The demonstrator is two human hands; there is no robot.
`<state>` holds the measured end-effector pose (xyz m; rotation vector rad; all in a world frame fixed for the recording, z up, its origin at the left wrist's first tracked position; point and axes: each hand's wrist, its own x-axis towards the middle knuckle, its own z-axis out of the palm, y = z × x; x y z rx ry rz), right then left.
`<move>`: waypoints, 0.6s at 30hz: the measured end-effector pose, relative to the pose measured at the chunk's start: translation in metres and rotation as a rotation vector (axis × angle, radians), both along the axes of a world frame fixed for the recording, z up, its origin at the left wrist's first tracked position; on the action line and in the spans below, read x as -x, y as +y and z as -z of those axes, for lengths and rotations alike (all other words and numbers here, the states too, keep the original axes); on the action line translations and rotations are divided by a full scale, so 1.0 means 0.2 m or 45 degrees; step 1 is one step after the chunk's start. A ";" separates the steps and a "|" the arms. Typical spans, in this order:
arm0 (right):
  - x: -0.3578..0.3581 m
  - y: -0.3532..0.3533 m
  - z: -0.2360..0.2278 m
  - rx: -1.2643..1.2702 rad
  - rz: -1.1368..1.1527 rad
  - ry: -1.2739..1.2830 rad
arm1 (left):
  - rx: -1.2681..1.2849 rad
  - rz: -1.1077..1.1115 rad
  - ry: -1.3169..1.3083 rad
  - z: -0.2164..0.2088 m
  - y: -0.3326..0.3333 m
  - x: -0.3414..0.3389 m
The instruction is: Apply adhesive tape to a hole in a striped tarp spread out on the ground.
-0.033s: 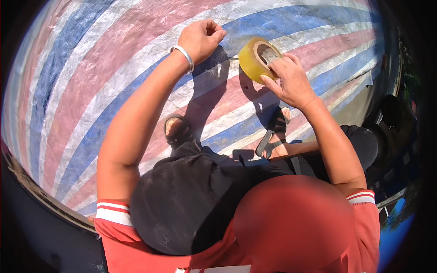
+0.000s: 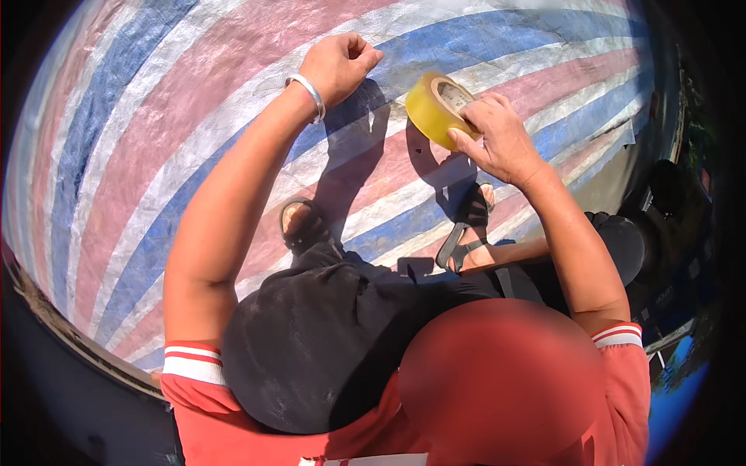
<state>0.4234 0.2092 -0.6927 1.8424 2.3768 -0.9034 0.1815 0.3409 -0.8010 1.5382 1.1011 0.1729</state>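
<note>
A wide roll of yellowish clear packing tape (image 2: 430, 113) is gripped in my right hand (image 2: 505, 138), the fingers at its cardboard core and the thumb on its outer side. To the left of it, my left hand (image 2: 342, 66) is closed in a pinch. What its fingertips hold, if anything, is too small or too clear to make out. Both hands are above a striped tarp (image 2: 225, 70) of red, white and blue, and their shadows fall across it.
My sandalled feet (image 2: 305, 223) rest on the tarp below the hands. At the right the tarp's edge meets bare ground (image 2: 602, 186), with dark objects beyond it. A pale edge (image 2: 78, 334) borders the tarp at the lower left.
My left hand has shifted slightly left. The tape roll in my right hand has dropped a little and turned, so its core looks narrower.
</note>
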 end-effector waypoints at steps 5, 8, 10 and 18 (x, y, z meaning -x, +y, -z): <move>0.01 0.04 -0.11 0.026 0.226 0.167 | 0.176 0.265 -0.037 -0.07 0.17 0.09; 0.08 -0.01 -0.12 0.355 0.624 0.331 | -0.076 0.315 0.068 -0.10 0.24 0.13; 0.19 -0.10 -0.10 0.447 0.803 0.510 | -0.174 0.340 0.146 -0.14 0.29 0.16; 0.46 -0.35 -0.10 1.087 1.218 0.993 | -1.025 0.831 0.288 -0.09 0.42 0.23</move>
